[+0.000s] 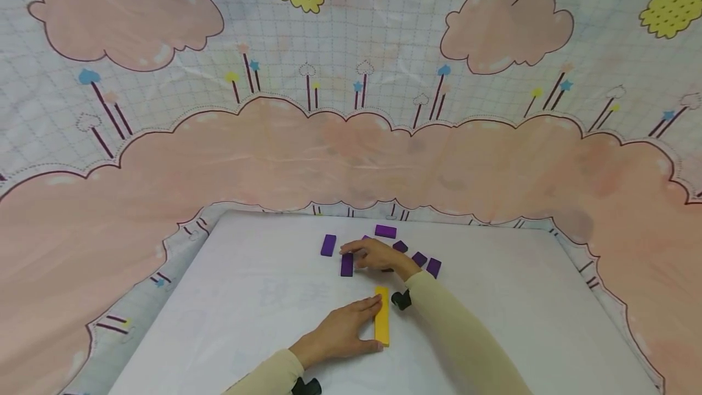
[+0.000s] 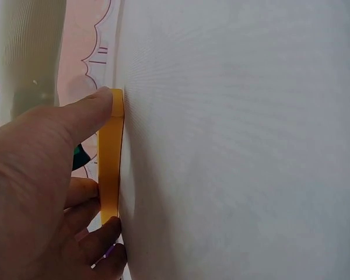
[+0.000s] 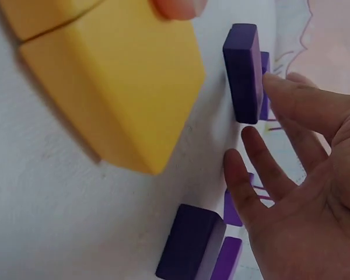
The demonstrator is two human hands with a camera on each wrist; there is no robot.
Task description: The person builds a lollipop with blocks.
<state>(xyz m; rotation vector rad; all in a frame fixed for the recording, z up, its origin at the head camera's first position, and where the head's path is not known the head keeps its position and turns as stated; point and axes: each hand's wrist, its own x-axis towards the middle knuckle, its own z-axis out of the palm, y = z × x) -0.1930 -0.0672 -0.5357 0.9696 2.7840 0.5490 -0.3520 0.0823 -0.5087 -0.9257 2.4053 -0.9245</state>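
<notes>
A long yellow block (image 1: 382,322) lies on the white tabletop; the right wrist view shows a seam across it, perhaps where two pieces meet. My left hand (image 1: 340,331) holds it, thumb near its close end and fingers along its far part. Farther off, my right hand (image 1: 378,255) reaches over a purple block (image 1: 347,266). In the right wrist view the thumb (image 3: 291,96) is at that block's upper side, and whether it presses there is unclear. The other fingers are spread, their tips beside the block. Another purple block (image 1: 328,245) lies to the left.
Several more purple pieces lie around the right hand, among them a rectangular block (image 1: 386,231) behind it and a pointed piece (image 1: 419,259) to its right. Some are partly covered by that hand. A patterned cloth (image 1: 351,157) surrounds the white tabletop (image 1: 236,297).
</notes>
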